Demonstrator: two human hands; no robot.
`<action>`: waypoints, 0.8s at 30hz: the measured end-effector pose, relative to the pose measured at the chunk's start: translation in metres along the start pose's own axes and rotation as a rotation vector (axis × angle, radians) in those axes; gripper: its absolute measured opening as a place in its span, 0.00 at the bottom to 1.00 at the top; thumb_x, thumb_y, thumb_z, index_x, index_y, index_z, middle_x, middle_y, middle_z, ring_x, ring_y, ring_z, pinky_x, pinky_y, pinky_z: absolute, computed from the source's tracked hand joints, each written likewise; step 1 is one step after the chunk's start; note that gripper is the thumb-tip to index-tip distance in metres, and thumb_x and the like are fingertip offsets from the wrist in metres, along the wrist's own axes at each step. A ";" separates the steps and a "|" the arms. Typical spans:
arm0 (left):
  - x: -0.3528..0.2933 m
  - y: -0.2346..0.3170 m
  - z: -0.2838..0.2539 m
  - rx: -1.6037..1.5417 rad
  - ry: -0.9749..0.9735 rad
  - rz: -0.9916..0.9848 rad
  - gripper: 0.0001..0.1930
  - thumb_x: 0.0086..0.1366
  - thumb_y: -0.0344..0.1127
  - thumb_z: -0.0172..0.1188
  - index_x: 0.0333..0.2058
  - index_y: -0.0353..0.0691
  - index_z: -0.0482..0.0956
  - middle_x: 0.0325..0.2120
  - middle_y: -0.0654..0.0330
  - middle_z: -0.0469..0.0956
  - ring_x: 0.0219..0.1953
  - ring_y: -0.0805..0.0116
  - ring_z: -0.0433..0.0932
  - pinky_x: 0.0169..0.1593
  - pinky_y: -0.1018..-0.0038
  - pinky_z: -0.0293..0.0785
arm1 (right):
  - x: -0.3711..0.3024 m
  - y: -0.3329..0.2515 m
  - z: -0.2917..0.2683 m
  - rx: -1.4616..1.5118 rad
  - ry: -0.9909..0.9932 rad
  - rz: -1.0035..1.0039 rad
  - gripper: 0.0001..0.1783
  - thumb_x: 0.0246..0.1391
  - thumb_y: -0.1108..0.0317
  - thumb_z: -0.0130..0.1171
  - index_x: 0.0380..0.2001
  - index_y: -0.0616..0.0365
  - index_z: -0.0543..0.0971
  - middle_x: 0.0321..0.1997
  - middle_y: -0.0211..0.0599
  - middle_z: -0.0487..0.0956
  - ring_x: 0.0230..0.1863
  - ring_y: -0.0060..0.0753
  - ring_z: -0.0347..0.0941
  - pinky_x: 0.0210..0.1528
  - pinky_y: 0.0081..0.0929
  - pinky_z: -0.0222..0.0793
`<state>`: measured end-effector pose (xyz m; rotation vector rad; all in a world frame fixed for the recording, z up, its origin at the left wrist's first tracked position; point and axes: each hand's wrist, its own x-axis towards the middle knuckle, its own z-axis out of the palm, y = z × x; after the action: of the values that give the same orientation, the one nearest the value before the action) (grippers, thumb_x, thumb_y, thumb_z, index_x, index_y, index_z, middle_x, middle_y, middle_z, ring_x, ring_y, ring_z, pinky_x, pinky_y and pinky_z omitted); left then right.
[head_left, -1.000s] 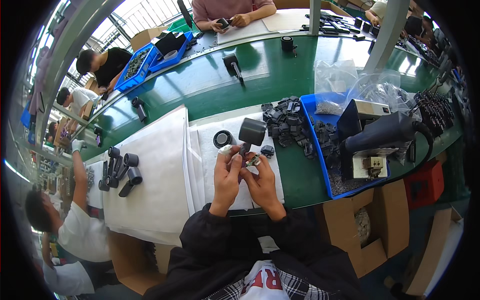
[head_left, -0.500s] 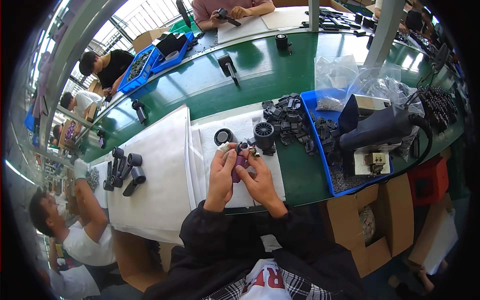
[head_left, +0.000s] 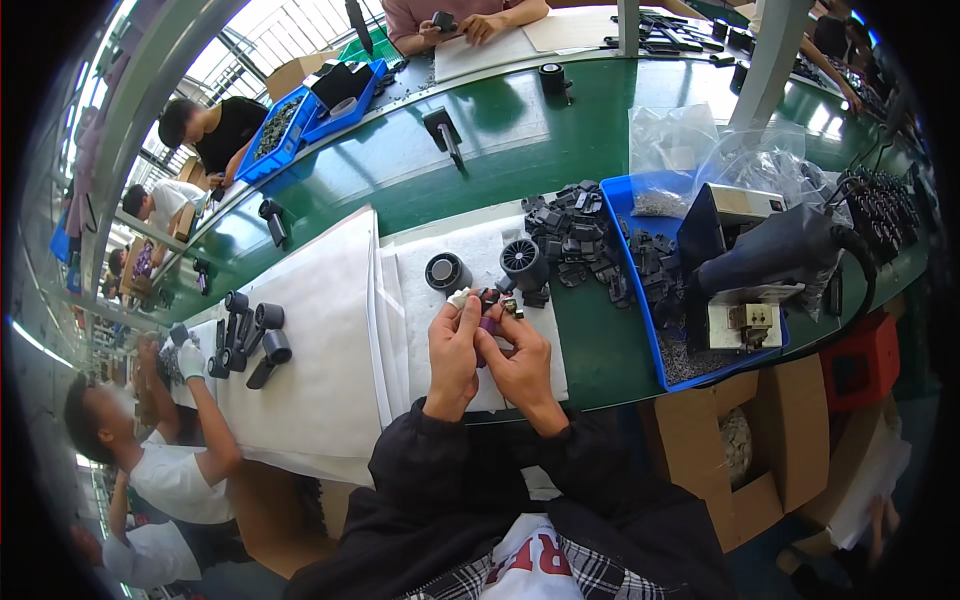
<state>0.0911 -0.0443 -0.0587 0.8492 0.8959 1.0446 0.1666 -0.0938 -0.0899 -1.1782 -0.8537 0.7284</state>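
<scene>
Purple part (head_left: 488,324) grasped by fingers of left hand (head_left: 455,352) and right hand (head_left: 521,364); uneven pull could strain small component (head_left: 511,307) alongside.

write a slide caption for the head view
Left hand and right hand hold a purple part over a white sheet.

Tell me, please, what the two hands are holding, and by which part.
The left hand and right hand hold a dark fan-headed device by its purple lower part; the exact grips are hidden.
</scene>
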 end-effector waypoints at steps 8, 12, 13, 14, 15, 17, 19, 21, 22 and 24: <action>-0.005 -0.023 -0.003 -0.084 -0.143 0.241 0.10 0.73 0.33 0.47 0.48 0.36 0.71 0.48 0.52 0.77 0.43 0.72 0.77 0.44 0.78 0.75 | -0.014 0.003 0.024 0.617 0.224 0.236 0.23 0.57 0.70 0.62 0.53 0.66 0.68 0.53 0.35 0.70 0.54 0.27 0.70 0.56 0.23 0.67; -0.009 -0.015 0.005 0.109 -0.181 0.457 0.11 0.73 0.32 0.45 0.49 0.33 0.68 0.52 0.48 0.73 0.45 0.68 0.77 0.48 0.74 0.75 | -0.003 -0.007 0.033 0.652 0.216 0.295 0.20 0.62 0.69 0.57 0.54 0.63 0.66 0.50 0.35 0.71 0.51 0.22 0.69 0.52 0.20 0.66; -0.006 -0.013 0.004 0.110 -0.181 0.462 0.11 0.73 0.32 0.45 0.49 0.33 0.68 0.52 0.48 0.73 0.45 0.68 0.77 0.48 0.74 0.75 | -0.001 -0.006 0.034 0.655 0.212 0.292 0.20 0.62 0.69 0.57 0.54 0.63 0.66 0.50 0.35 0.71 0.51 0.22 0.69 0.52 0.20 0.66; -0.003 -0.010 0.001 0.104 -0.202 0.474 0.11 0.72 0.31 0.46 0.49 0.33 0.67 0.52 0.47 0.74 0.45 0.67 0.77 0.48 0.74 0.75 | -0.001 -0.003 0.036 0.621 0.169 0.301 0.19 0.63 0.67 0.55 0.53 0.63 0.67 0.50 0.35 0.72 0.51 0.22 0.69 0.52 0.20 0.66; -0.001 -0.009 -0.001 0.097 -0.224 0.485 0.11 0.72 0.30 0.47 0.49 0.32 0.66 0.51 0.46 0.74 0.45 0.66 0.77 0.49 0.73 0.75 | -0.001 0.000 0.038 0.585 0.128 0.310 0.18 0.64 0.65 0.54 0.53 0.62 0.67 0.49 0.34 0.72 0.51 0.22 0.68 0.52 0.21 0.66; 0.004 -0.012 -0.005 0.086 -0.232 0.475 0.11 0.71 0.28 0.48 0.50 0.33 0.66 0.50 0.45 0.74 0.45 0.67 0.77 0.49 0.72 0.75 | -0.001 0.007 0.038 0.625 0.131 0.307 0.18 0.65 0.64 0.52 0.53 0.62 0.68 0.48 0.33 0.73 0.51 0.22 0.68 0.52 0.22 0.66; 0.007 -0.017 -0.003 0.068 -0.246 0.459 0.11 0.70 0.26 0.49 0.50 0.33 0.66 0.50 0.44 0.75 0.44 0.67 0.77 0.49 0.72 0.75 | 0.000 0.022 0.039 0.658 0.142 0.303 0.18 0.66 0.63 0.51 0.53 0.62 0.69 0.48 0.33 0.73 0.51 0.22 0.68 0.53 0.23 0.66; 0.007 -0.018 0.000 0.101 -0.278 0.516 0.12 0.68 0.24 0.50 0.49 0.34 0.67 0.48 0.43 0.76 0.43 0.67 0.78 0.48 0.72 0.76 | -0.003 0.043 0.041 0.658 0.125 0.171 0.17 0.66 0.62 0.49 0.52 0.62 0.69 0.48 0.32 0.73 0.50 0.22 0.69 0.53 0.23 0.65; 0.006 -0.017 -0.001 0.104 -0.266 0.511 0.12 0.68 0.24 0.50 0.49 0.34 0.67 0.48 0.43 0.76 0.43 0.67 0.78 0.48 0.72 0.76 | -0.003 0.039 0.042 0.658 0.120 0.184 0.17 0.66 0.62 0.49 0.52 0.62 0.69 0.48 0.32 0.73 0.50 0.22 0.69 0.53 0.23 0.65; 0.005 -0.015 -0.002 0.249 -0.224 0.547 0.09 0.70 0.31 0.51 0.46 0.34 0.68 0.46 0.42 0.77 0.41 0.64 0.79 0.47 0.70 0.77 | 0.002 0.033 0.041 0.553 0.110 -0.010 0.15 0.66 0.65 0.47 0.49 0.64 0.72 0.45 0.42 0.74 0.43 0.39 0.72 0.47 0.33 0.69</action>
<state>0.0954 -0.0429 -0.0740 1.4438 0.6204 1.2858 0.1302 -0.0648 -0.1157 -0.7094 -0.5159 0.8172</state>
